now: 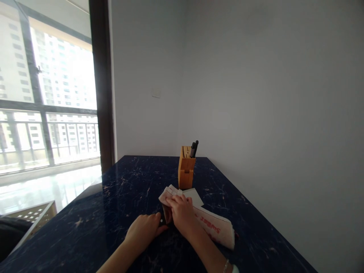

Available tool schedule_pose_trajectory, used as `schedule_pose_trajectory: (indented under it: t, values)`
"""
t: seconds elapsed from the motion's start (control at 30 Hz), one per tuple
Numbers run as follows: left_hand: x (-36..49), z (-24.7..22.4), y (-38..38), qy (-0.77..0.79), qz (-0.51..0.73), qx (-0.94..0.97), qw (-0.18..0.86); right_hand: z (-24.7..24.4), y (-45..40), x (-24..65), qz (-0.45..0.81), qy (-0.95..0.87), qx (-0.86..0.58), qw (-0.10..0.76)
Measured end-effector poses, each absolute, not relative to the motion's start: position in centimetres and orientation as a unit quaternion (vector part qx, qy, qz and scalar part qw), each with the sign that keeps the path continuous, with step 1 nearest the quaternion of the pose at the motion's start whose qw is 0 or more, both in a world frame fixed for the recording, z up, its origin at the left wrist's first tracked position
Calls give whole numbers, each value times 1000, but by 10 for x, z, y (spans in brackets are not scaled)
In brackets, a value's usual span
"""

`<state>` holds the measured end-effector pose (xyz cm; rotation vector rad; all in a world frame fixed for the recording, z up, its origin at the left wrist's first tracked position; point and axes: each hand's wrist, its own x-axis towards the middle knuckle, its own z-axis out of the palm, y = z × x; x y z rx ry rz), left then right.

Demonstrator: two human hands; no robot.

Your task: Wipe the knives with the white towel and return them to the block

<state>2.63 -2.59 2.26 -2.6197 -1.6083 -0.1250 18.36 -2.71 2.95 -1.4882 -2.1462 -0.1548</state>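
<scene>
My left hand (144, 228) is closed around the black handle of a knife (162, 220), and a light rivet shows on the handle. A brownish, shiny part, apparently the blade, appears just beyond the handle; most of it is hidden. My right hand (183, 213) presses a folded pale cloth (217, 226) with red lettering against the knife. One end of the cloth bunches up at my fingertips, while the rest lies on the table to the right, beneath my forearm. Just behind my right hand is a flat white piece (195, 197) whose kind I cannot make out.
A wooden knife block (186, 170) with black-handled tools in its slots stands behind my hands on the dark blue marbled table (136, 182). A pale wall (256, 113) borders the table on the right. At the lower left are a chair (36, 220) and a bright window.
</scene>
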Motion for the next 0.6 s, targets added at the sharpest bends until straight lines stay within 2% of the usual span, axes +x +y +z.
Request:
schedule_pose_trajectory:
  t: [0.17,0.4,0.6]
  values:
    - [26,23,-26,-515,-40,-856,30,31,-33,175,-44,-821,-506,261]
    - [26,23,-26,-517,-41,-854,25,27,-19,192,-67,-774,-577,252]
    - [25,21,-25,-512,-47,-857,34,24,-18,192,-67,-769,-574,273]
